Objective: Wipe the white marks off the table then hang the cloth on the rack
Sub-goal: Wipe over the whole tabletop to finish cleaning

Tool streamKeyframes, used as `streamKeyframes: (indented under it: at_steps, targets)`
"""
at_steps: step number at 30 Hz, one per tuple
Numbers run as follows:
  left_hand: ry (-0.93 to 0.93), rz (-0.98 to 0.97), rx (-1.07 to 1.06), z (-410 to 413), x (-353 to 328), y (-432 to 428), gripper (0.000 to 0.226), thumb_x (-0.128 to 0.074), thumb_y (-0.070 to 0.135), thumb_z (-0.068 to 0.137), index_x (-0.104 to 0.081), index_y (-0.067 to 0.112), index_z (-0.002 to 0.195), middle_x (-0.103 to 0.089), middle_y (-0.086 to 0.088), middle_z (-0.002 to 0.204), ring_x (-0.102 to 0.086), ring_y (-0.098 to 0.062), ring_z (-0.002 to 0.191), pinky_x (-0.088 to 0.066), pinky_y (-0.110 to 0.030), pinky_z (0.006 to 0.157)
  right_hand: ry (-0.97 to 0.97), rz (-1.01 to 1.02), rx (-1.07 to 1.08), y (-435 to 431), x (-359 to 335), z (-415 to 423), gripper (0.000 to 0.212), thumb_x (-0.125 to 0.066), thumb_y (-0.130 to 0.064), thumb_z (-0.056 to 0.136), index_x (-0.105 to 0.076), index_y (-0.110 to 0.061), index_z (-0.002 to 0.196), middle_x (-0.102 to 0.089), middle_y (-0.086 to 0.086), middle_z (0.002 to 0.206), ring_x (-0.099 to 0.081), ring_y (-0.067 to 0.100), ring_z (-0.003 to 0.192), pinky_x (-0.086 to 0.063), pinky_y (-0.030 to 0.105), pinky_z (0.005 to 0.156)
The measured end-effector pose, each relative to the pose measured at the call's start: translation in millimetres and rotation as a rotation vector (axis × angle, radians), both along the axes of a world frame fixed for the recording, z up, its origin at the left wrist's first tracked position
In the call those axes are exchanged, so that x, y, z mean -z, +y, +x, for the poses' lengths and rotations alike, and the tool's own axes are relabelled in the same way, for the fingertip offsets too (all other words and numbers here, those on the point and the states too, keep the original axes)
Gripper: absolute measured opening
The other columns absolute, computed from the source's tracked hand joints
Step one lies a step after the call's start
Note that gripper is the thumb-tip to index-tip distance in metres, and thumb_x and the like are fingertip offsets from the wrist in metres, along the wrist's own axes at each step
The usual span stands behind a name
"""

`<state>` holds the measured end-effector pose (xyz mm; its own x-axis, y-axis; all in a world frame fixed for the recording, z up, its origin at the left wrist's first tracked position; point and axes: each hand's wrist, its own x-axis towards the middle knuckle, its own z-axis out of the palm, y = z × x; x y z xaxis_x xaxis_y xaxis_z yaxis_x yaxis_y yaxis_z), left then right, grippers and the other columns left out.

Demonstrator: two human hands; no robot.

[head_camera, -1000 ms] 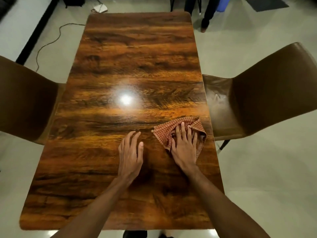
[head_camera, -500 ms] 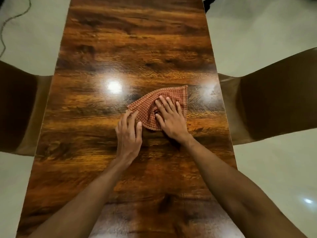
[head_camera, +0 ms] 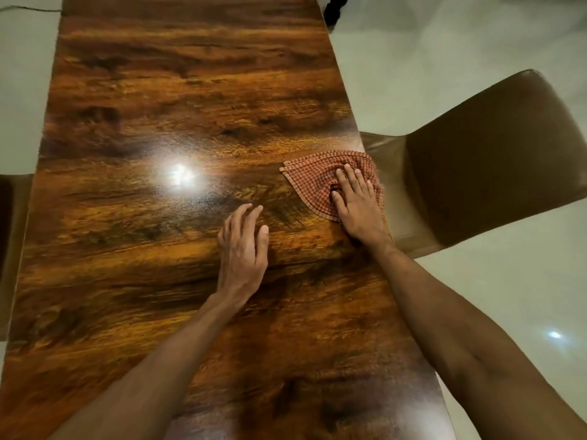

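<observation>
Head | right grip (head_camera: 357, 208) flat, pressing cloth (head_camera: 313, 182) on table (head_camera: 158, 281); left grip (head_camera: 243, 249) flat, empty

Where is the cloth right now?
Head view: the checked cloth lies on the table at its right edge, under the right hand, beside the brown chair. The left hand rests to its left, apart.

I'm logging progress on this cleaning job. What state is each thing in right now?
Table: glossy, with one bright glare; no white marks discernible.
Cloth: crumpled, lying on the table at its right edge, not hung.
Right hand: flat on the cloth, fingers straight, pressing it.
Left hand: open, resting on bare table, holding nothing.
Chair: empty, beside the table's right edge.
</observation>
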<state>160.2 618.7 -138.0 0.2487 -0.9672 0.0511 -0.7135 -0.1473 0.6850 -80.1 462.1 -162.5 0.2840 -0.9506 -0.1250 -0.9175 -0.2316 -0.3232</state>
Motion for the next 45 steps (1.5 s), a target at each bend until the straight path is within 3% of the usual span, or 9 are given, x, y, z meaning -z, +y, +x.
streamKeyframes:
  at_steps: [7, 10, 19, 27, 31, 34, 38, 42, 45]
  targets:
    - [-0.053, 0.004, 0.000, -39, -14, 49, 0.048, -0.031, 0.041, 0.107, -0.043, 0.022, 0.150, -0.039, -0.001, 0.154, -0.031, -0.019, 0.145, -0.013, -0.036, 0.120, -0.068, 0.006, 0.113, 65, -4, -51, 0.060, -0.026, -0.042, 0.113, -0.014, -0.018, 0.167, -0.006, 0.004, 0.176, 0.001, 0.020, 0.162, -0.004, 0.039, 0.133]
    - [-0.063, 0.016, -0.012, -61, -25, 81, 0.048, -0.031, 0.041, 0.107, -0.042, 0.024, 0.150, -0.038, -0.001, 0.154, -0.032, -0.018, 0.145, -0.017, -0.040, 0.119, -0.092, 0.006, 0.119, 123, -6, -77, 0.061, -0.027, -0.040, 0.113, -0.012, -0.017, 0.167, -0.004, 0.006, 0.176, 0.001, 0.021, 0.162, -0.008, 0.041, 0.133]
    - [-0.078, 0.076, -0.096, -129, -48, 203, 0.051, -0.027, 0.043, 0.106, -0.044, 0.022, 0.150, -0.037, -0.001, 0.157, -0.029, -0.019, 0.147, -0.018, -0.048, 0.123, 0.014, 0.060, 0.074, 303, -9, -123, 0.069, -0.009, -0.053, 0.106, 0.001, -0.023, 0.167, 0.006, 0.001, 0.176, 0.008, 0.020, 0.162, 0.010, 0.039, 0.130]
    - [-0.102, 0.097, -0.243, -136, -54, 281, 0.051, -0.029, 0.043, 0.104, -0.049, 0.021, 0.146, -0.042, -0.004, 0.154, -0.035, -0.022, 0.144, -0.023, -0.047, 0.122, -0.004, 0.074, -0.004, 388, -13, -93, 0.064, -0.022, -0.041, 0.112, 0.002, -0.018, 0.167, 0.013, 0.005, 0.174, 0.013, 0.024, 0.161, 0.017, 0.040, 0.127]
    - [-0.077, 0.134, -0.317, -117, -49, 314, 0.053, -0.030, 0.045, 0.103, -0.050, 0.020, 0.146, -0.042, -0.005, 0.155, -0.037, -0.024, 0.143, -0.025, -0.047, 0.119, -0.125, 0.117, -0.216, 420, -20, -48, 0.063, -0.028, -0.029, 0.112, 0.000, -0.018, 0.167, 0.010, 0.004, 0.174, 0.012, 0.022, 0.162, 0.013, 0.037, 0.129]
    - [0.003, 0.166, -0.393, -91, -45, 339, 0.056, -0.032, 0.047, 0.102, -0.048, 0.019, 0.147, -0.040, -0.007, 0.156, -0.036, -0.026, 0.144, -0.027, -0.047, 0.118, -0.347, 0.269, -0.339, 438, -35, -7, 0.065, -0.042, -0.019, 0.109, -0.013, -0.023, 0.167, -0.005, -0.003, 0.175, -0.001, 0.014, 0.162, 0.001, 0.032, 0.131]
    - [0.184, 0.133, -0.503, -53, -45, 368, 0.049, -0.041, 0.041, 0.106, -0.043, 0.020, 0.150, -0.036, -0.007, 0.155, -0.036, -0.027, 0.143, -0.037, -0.048, 0.115, -0.659, 0.529, -0.174, 446, -70, 40, 0.066, -0.066, -0.004, 0.097, -0.043, -0.022, 0.157, -0.039, -0.007, 0.165, -0.028, 0.002, 0.151, -0.021, 0.031, 0.129]
    - [0.441, 0.151, -0.586, -9, -56, 388, 0.064, -0.045, 0.053, 0.101, -0.034, 0.024, 0.156, -0.029, -0.004, 0.162, -0.034, -0.026, 0.147, -0.035, -0.050, 0.119, -0.878, 0.643, -0.078, 445, -114, 86, 0.053, -0.060, 0.006, 0.099, -0.058, -0.015, 0.147, -0.055, -0.004, 0.153, -0.045, 0.011, 0.147, -0.033, 0.037, 0.126]
    - [0.840, 0.249, -0.686, 34, -76, 397, 0.079, -0.043, 0.072, 0.092, -0.033, 0.029, 0.157, -0.038, -0.003, 0.160, -0.039, -0.029, 0.145, -0.035, -0.048, 0.118, -1.024, 0.725, -0.106, 449, -147, 128, 0.048, -0.054, 0.009, 0.100, -0.063, -0.013, 0.142, -0.063, -0.001, 0.147, -0.054, 0.014, 0.141, -0.038, 0.039, 0.123]
